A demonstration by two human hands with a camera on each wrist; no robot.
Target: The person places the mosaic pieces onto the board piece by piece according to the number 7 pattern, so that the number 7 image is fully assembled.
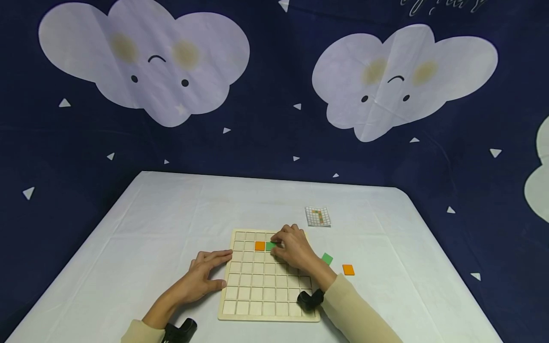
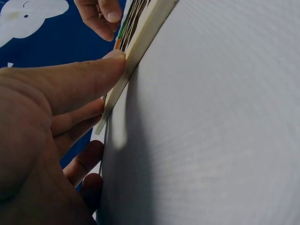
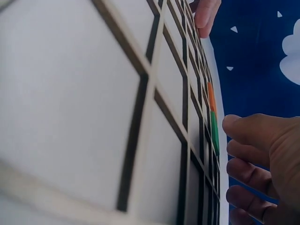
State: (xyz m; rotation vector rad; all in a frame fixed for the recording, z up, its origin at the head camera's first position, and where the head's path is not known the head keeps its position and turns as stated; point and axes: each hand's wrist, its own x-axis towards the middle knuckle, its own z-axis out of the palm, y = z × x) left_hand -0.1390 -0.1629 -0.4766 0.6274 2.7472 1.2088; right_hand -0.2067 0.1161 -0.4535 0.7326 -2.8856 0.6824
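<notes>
A wooden grid board [image 1: 250,307] lies on the white table, with an orange square tile [image 1: 259,246] and a green square tile [image 1: 270,246] side by side in its second row from the far edge. My right hand [image 1: 293,247] hovers right at the green tile. In the right wrist view, a narrow gap shows between the thumb [image 3: 243,126] and that tile. My left hand [image 1: 199,278] touches the board's left edge with extended fingers and thumb. The left wrist view shows the left thumb [image 2: 93,77] against the board's side [image 2: 145,40].
Right of the board lie a loose green tile [image 1: 327,258] and a loose orange tile [image 1: 348,270]. A small pattern card [image 1: 318,216] with a printed grid rests beyond the board's far right corner. Behind the table hangs a dark blue cloth [image 1: 274,143] with clouds.
</notes>
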